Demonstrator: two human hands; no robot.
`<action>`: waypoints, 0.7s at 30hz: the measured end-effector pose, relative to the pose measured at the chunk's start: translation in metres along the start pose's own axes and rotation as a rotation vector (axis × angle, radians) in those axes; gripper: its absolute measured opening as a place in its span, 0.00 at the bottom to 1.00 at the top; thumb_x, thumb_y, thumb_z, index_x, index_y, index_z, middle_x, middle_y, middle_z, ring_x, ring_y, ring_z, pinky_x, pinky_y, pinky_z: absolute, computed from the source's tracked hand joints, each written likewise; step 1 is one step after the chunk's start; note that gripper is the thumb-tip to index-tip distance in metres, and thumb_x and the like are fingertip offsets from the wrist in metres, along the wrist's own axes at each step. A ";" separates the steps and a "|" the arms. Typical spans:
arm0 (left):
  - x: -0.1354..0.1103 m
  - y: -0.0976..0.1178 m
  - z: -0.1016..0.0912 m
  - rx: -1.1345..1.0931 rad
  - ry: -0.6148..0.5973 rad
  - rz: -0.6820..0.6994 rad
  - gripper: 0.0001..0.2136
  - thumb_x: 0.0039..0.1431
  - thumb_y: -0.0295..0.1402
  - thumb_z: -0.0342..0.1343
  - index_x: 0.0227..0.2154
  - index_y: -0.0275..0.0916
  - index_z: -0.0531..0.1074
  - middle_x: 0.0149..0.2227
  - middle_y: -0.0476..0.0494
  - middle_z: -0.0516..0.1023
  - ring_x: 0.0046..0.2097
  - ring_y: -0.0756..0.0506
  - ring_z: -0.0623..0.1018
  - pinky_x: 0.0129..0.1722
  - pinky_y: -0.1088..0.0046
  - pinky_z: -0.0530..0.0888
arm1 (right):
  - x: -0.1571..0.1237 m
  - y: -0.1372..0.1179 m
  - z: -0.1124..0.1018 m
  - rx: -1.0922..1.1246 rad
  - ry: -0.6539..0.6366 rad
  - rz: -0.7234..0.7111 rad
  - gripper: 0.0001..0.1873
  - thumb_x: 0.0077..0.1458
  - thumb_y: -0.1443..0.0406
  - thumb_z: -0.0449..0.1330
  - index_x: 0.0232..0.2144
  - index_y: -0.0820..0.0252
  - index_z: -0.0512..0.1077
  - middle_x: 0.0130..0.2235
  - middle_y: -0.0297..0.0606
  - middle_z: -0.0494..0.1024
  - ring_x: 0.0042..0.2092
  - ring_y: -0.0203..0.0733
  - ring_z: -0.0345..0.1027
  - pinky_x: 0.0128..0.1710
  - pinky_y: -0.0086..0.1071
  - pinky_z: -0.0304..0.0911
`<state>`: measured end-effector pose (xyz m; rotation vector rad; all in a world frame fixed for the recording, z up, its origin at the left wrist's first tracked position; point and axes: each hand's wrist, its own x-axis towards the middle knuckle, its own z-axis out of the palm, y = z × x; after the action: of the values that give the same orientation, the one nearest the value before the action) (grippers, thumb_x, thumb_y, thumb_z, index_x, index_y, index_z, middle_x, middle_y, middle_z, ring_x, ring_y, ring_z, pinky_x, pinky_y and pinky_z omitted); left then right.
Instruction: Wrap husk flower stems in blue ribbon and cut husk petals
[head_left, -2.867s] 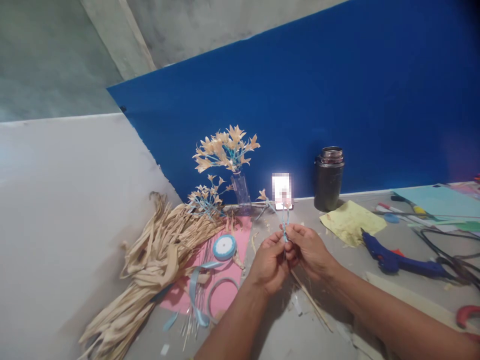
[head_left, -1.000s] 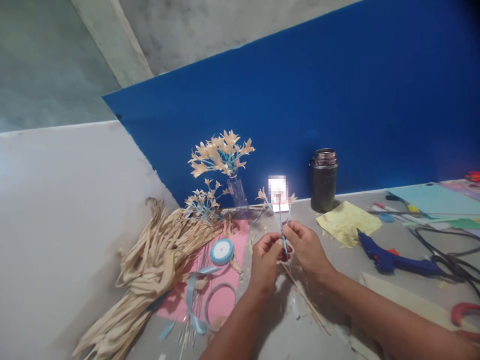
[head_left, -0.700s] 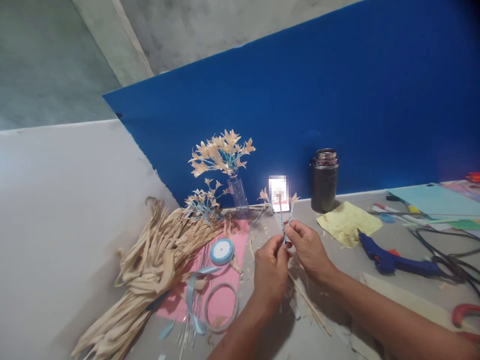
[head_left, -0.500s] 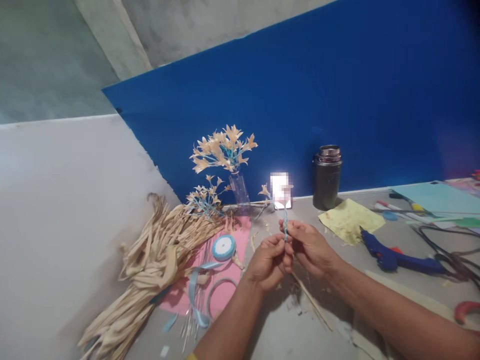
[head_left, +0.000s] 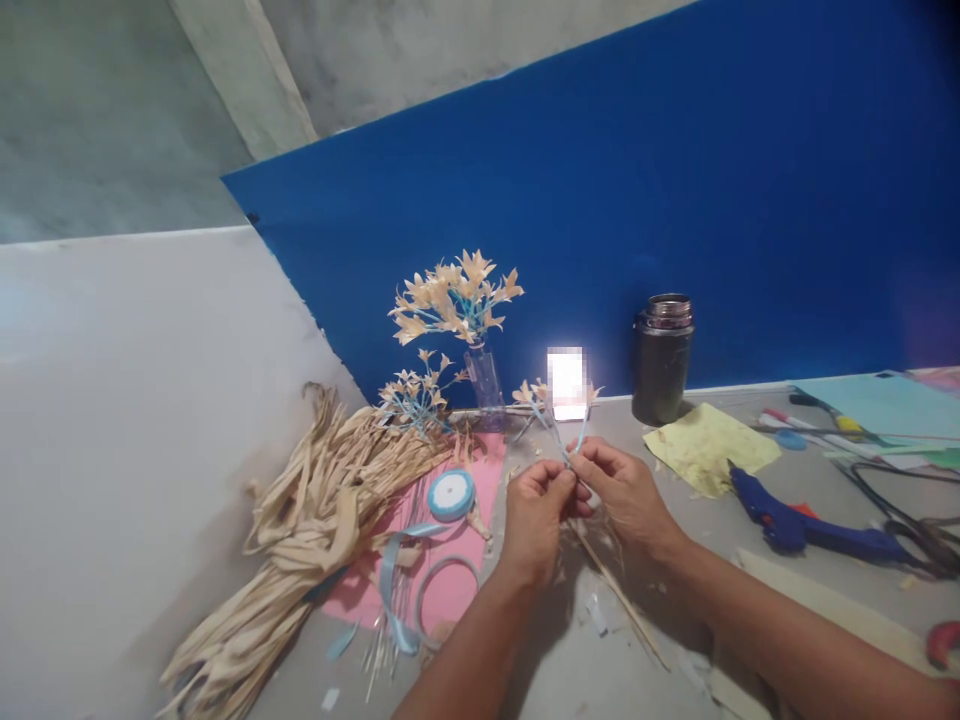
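My left hand (head_left: 534,515) and my right hand (head_left: 622,490) meet above the grey table (head_left: 570,660), both pinched on a small flower sprig (head_left: 561,432) with thin blue-wrapped stems and tan paper blooms at the tips. The stems fan upward from my fingertips. A thin wooden stick (head_left: 619,600) runs from under my hands toward the front right. Blue ribbon (head_left: 397,590) and its spool (head_left: 450,494) lie to the left on a pink sheet (head_left: 450,580).
A bundle of dried husk strips (head_left: 300,530) lies at the left. A small vase of finished flowers (head_left: 457,305) stands at the back by a blue board, with a dark jar (head_left: 661,357). A blue glue gun (head_left: 810,525), yellow paper (head_left: 709,445), pens and cables lie at the right.
My hands have stayed together on the sprig, shifting their fingers on it. The stems went from spread to bunched and are spread apart again now. The view swayed slightly.
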<state>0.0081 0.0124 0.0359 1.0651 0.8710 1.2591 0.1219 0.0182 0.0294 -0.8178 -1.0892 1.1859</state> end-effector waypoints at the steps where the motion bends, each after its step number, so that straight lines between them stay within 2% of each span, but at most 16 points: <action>1: -0.001 0.000 0.000 0.015 0.003 0.016 0.11 0.51 0.40 0.63 0.26 0.36 0.73 0.24 0.48 0.73 0.25 0.50 0.71 0.30 0.73 0.70 | -0.001 -0.001 0.001 0.072 -0.025 0.055 0.20 0.51 0.51 0.68 0.23 0.59 0.71 0.24 0.30 0.67 0.25 0.34 0.59 0.24 0.28 0.56; 4: -0.005 0.001 -0.001 0.225 0.068 0.208 0.08 0.55 0.36 0.60 0.25 0.37 0.74 0.23 0.48 0.74 0.27 0.49 0.72 0.32 0.74 0.68 | -0.001 -0.003 0.004 0.265 -0.059 0.195 0.20 0.43 0.51 0.73 0.26 0.60 0.73 0.25 0.30 0.69 0.26 0.34 0.60 0.26 0.29 0.59; 6: -0.007 0.003 -0.002 0.375 0.110 0.308 0.07 0.58 0.33 0.57 0.25 0.38 0.75 0.24 0.48 0.74 0.29 0.48 0.72 0.33 0.73 0.68 | 0.000 -0.004 0.005 0.273 -0.032 0.191 0.20 0.41 0.53 0.74 0.26 0.59 0.72 0.26 0.31 0.71 0.27 0.35 0.62 0.29 0.30 0.61; 8: -0.008 0.003 -0.003 0.454 0.143 0.344 0.07 0.58 0.32 0.55 0.26 0.39 0.75 0.24 0.48 0.74 0.29 0.47 0.72 0.33 0.73 0.67 | 0.000 -0.005 0.003 0.148 0.016 0.097 0.18 0.43 0.53 0.72 0.25 0.59 0.72 0.25 0.30 0.71 0.28 0.36 0.64 0.31 0.31 0.62; 11: -0.007 0.000 -0.006 0.535 0.184 0.388 0.07 0.59 0.32 0.56 0.27 0.40 0.74 0.25 0.47 0.74 0.30 0.47 0.72 0.33 0.72 0.66 | 0.000 -0.007 0.000 -0.167 0.107 -0.076 0.12 0.48 0.56 0.68 0.28 0.59 0.76 0.27 0.34 0.76 0.30 0.40 0.68 0.34 0.34 0.63; 14: -0.007 -0.003 -0.009 0.613 0.198 0.440 0.06 0.60 0.32 0.55 0.28 0.40 0.75 0.27 0.46 0.75 0.32 0.46 0.71 0.34 0.72 0.64 | -0.001 -0.011 -0.002 -0.385 0.097 -0.164 0.10 0.49 0.59 0.65 0.31 0.59 0.79 0.30 0.37 0.80 0.32 0.43 0.70 0.36 0.35 0.64; 18: -0.009 -0.001 -0.007 0.624 0.175 0.458 0.09 0.60 0.30 0.53 0.26 0.40 0.74 0.26 0.46 0.74 0.31 0.47 0.70 0.34 0.72 0.63 | -0.001 -0.014 -0.002 -0.412 0.069 -0.197 0.11 0.50 0.57 0.65 0.26 0.58 0.79 0.30 0.37 0.79 0.32 0.43 0.71 0.35 0.35 0.65; 21: -0.008 0.002 -0.004 0.497 0.128 0.327 0.12 0.59 0.35 0.56 0.21 0.39 0.71 0.22 0.48 0.70 0.27 0.49 0.67 0.29 0.73 0.61 | 0.001 -0.011 -0.003 -0.304 0.058 -0.182 0.13 0.50 0.55 0.67 0.24 0.58 0.79 0.33 0.39 0.79 0.37 0.45 0.72 0.36 0.34 0.65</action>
<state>0.0029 0.0047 0.0360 1.5827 1.1793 1.4293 0.1280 0.0167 0.0392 -0.9567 -1.2853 0.8511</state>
